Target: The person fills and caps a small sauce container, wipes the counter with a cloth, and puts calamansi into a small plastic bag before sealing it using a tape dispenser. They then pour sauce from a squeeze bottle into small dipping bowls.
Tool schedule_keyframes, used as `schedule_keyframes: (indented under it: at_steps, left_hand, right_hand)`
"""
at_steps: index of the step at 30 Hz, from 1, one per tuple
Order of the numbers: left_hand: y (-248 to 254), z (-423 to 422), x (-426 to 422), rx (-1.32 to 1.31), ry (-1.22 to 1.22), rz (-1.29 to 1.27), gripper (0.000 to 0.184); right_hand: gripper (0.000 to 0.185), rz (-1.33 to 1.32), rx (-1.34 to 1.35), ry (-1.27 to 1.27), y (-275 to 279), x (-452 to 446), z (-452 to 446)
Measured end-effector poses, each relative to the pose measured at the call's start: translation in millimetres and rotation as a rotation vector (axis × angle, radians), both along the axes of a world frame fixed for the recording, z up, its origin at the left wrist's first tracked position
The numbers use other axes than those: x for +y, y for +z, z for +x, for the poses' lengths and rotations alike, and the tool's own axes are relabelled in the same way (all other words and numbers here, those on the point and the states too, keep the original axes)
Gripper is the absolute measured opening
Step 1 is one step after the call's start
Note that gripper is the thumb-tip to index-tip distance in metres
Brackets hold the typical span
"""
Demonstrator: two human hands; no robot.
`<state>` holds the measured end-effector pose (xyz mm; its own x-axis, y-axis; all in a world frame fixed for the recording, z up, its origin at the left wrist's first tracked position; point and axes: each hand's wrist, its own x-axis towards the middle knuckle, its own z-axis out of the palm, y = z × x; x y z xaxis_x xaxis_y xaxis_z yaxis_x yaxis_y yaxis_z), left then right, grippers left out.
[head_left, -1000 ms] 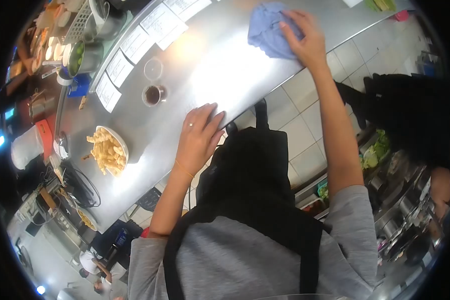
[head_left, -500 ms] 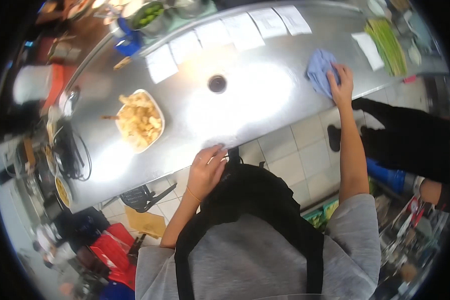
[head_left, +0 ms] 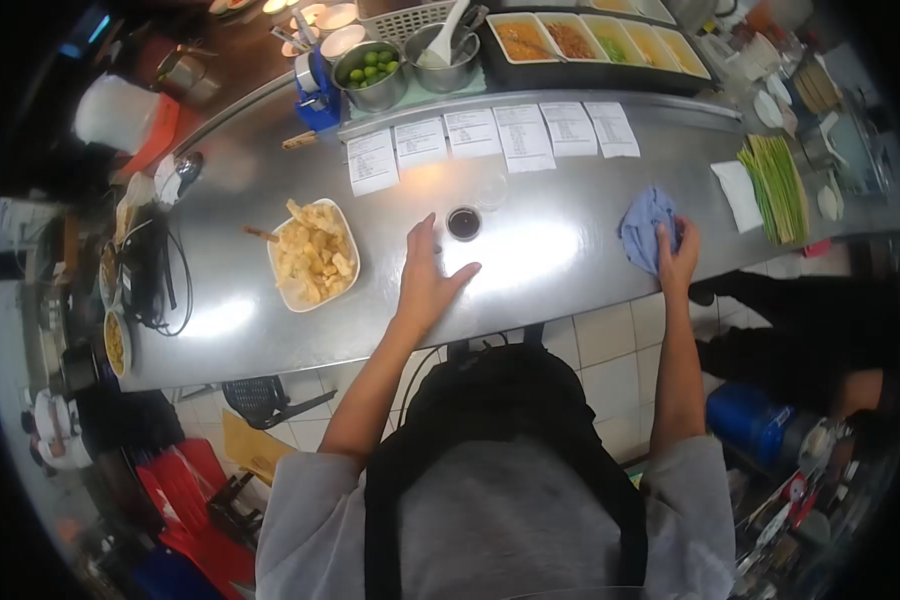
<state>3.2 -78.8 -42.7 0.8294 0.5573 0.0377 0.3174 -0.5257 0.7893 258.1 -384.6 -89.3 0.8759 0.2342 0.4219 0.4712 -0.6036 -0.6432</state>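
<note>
My left hand [head_left: 432, 281] is over the steel counter with thumb and fingers apart, holding nothing. Just beyond its fingertips stands a small cup of dark sauce [head_left: 463, 223], and a clear round lid [head_left: 491, 190] seems to lie behind the cup. To the left of this hand is a white bowl [head_left: 354, 270] heaped with golden fried pieces [head_left: 315, 255]. At the right, my right hand [head_left: 678, 255] has its fingers closed on a crumpled blue cloth [head_left: 648, 228] lying on the counter.
Printed paper slips [head_left: 526, 140] line the counter's back edge. Behind them are a pot of limes [head_left: 372, 75], a pot with a white ladle [head_left: 440, 45] and a tray of fillings [head_left: 595, 45]. Green stalks [head_left: 773, 190] lie far right. Black cables [head_left: 155, 280] lie left; another person stands at right.
My left hand has risen from the counter's front edge and reached forward toward the sauce cup, its fingers spreading. My right hand stays on the cloth. The view has tilted up, showing more behind the counter.
</note>
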Motion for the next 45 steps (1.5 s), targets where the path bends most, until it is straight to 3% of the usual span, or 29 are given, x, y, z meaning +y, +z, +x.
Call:
schedule_keyframes:
  at_steps: [2, 3, 4, 6, 8, 9, 11, 13, 15, 16, 17, 19, 23, 26, 28, 35, 37, 40, 45]
  left_hand:
    - [-6.6, 16.1, 5.0, 0.051, 0.039, 0.033, 0.088]
    - [-11.2, 22.7, 6.3, 0.044, 0.089, 0.039, 0.088]
    - [-14.2, 28.1, 6.4, 0.069, 0.096, 0.054, 0.086]
    - [-7.2, 34.8, 1.2, 0.093, 0.145, 0.034, 0.076]
    - [-14.1, 36.9, -4.1, 0.109, 0.179, 0.055, 0.07]
    - [-14.6, 41.4, -4.7, 0.085, 0.194, 0.053, 0.065]
    - [-9.3, 47.5, -9.1, 0.086, 0.277, 0.049, 0.056]
    - [-10.8, 44.2, -13.9, 0.05, 0.284, -0.032, 0.054]
    - [-11.4, 41.5, -17.9, 0.037, 0.301, -0.017, 0.054]
    - [-10.9, 41.6, -18.6, 0.01, 0.294, -0.002, 0.055]
    - [-11.4, 42.1, -19.4, 0.008, 0.314, 0.001, 0.055]
    - [-14.3, 41.2, -19.7, -0.107, 0.281, -0.031, 0.059]
    - [-10.1, 40.2, -17.6, -0.046, 0.31, -0.072, 0.061]
    - [-6.4, 40.6, -20.6, -0.1, 0.362, -0.132, 0.063]
    - [-10.2, 39.5, -15.3, 0.017, 0.285, -0.056, 0.065]
    - [-11.1, 48.9, -7.0, 0.064, 0.307, -0.104, 0.055]
    - [-9.5, 54.0, -5.2, 0.148, 0.347, -0.125, 0.052]
    - [-7.2, 59.9, -7.3, 0.237, 0.401, -0.143, 0.051]
    - [-9.4, 54.9, -5.7, 0.19, 0.374, -0.181, 0.047]
  right_hand:
    - [0.036, 0.062, -0.005, 0.072, -1.0, -6.1, 2.1]
    - [0.034, -0.029, -0.256, 0.013, -0.3, -3.7, 2.3]
    - [0.028, 0.021, -0.294, -0.1, 3.7, 7.4, -4.0]
    - [0.025, 0.597, 0.16, 0.045, -2.2, 49.2, -24.0]
    - [0.028, 0.576, 0.798, 0.342, 20.4, 97.3, -51.8]
    - [0.04, 0.641, 1.037, 0.542, 3.1, 117.1, -57.7]
    - [0.054, 0.751, 1.588, 0.564, 3.2, 149.3, -64.2]
    - [0.063, 0.708, 1.701, 0.526, 18.2, 174.8, -60.6]
    - [0.062, 0.636, 1.602, 0.697, 17.1, 190.7, -56.5]
    - [0.049, 0.617, 1.544, 0.796, 16.2, 195.6, -51.9]
    - [0.049, 0.604, 1.549, 0.814, 16.0, 203.2, -51.2]
    - [0.033, 0.176, 1.108, 0.925, 11.2, 218.7, -55.4]
    - [0.027, 0.207, 1.062, 0.915, 9.9, 235.8, -59.8]
    - [0.022, 0.041, 1.113, 0.909, 15.7, 240.8, -59.5]
    - [0.018, -0.05, 1.12, 0.9, 16.2, 246.1, -57.5]
    - [0.023, -0.324, 0.926, 0.956, 25.2, 261.4, -58.6]
    - [0.024, -0.548, 0.569, 0.93, 25.7, 269.3, -63.4]
    - [0.028, -0.705, 0.511, 0.944, 28.0, 280.8, -64.2]
    - [0.03, -0.695, 0.438, 0.928, 29.5, 276.0, -68.2]
